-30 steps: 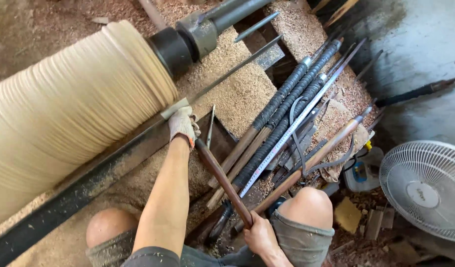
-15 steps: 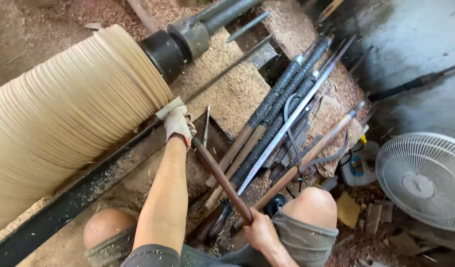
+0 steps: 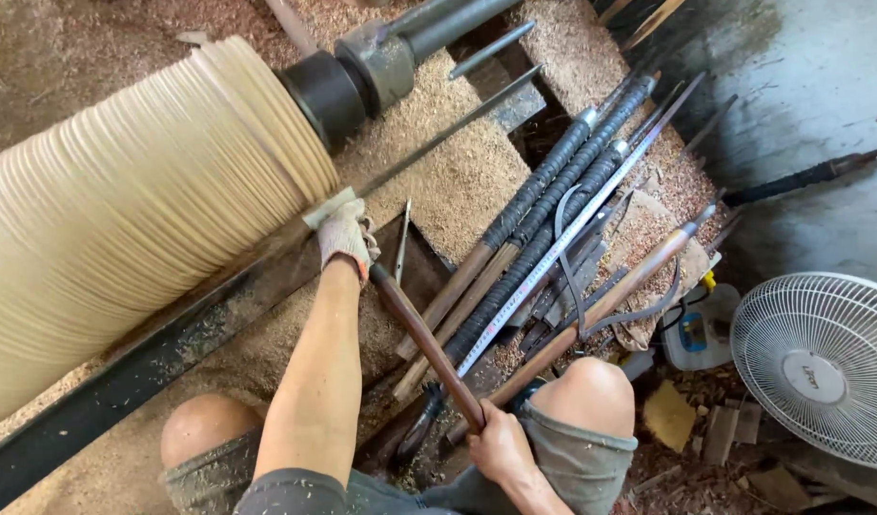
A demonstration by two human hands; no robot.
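Wooden and pale, the big ribbed log [image 3: 133, 200] lay on the lathe while the gloved left hand [image 3: 346, 236] pressed the long brown-handled cutting tool [image 3: 424, 345] near its end, right hand [image 3: 500, 446] fingers closed round the handle, needing steady pushing.

Both hands, gloved left [image 3: 345, 234] and bare right [image 3: 499, 445], grip a long-handled chisel [image 3: 424, 346] against the ridged wooden cylinder [image 3: 143, 205].

pale ribbed wood cylinder [image 3: 143, 210], white fan [image 3: 825, 367]
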